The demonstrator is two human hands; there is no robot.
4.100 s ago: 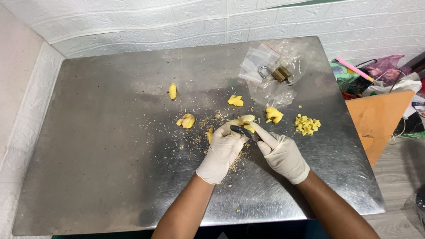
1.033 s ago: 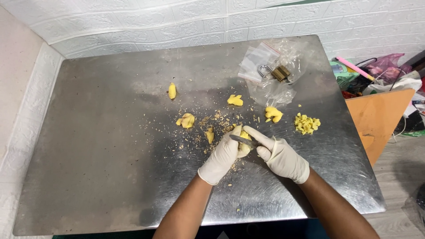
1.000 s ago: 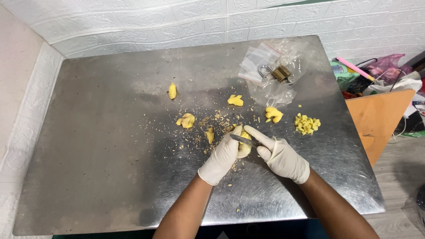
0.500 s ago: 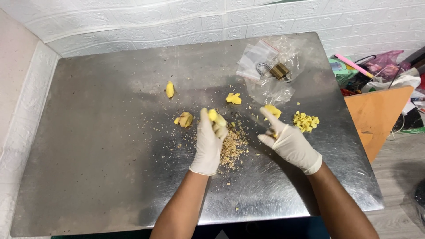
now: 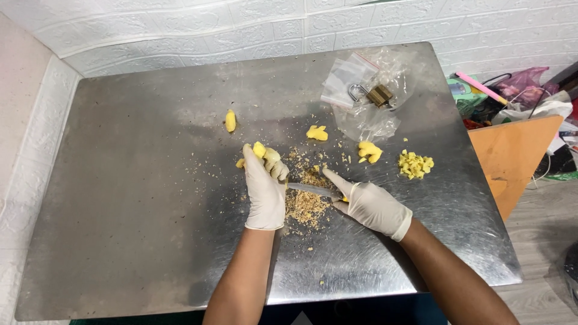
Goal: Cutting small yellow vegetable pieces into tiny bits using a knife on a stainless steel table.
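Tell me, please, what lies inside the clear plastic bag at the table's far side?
A brass padlock with a steel shackle shows through the clear plastic bag; anything beneath it stays hidden.

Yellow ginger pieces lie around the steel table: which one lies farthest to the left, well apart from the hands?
The lone peeled ginger piece at upper left; the others cluster nearer the peel pile.

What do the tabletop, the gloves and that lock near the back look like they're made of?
Tabletop: likely stainless steel, brushed grey with dull reflections. Gloves on the left hand and right hand: thin latex or similar, whitish and wrinkled. Padlock: brass-coloured body with a shiny silver shackle, lying on clear plastic bags.
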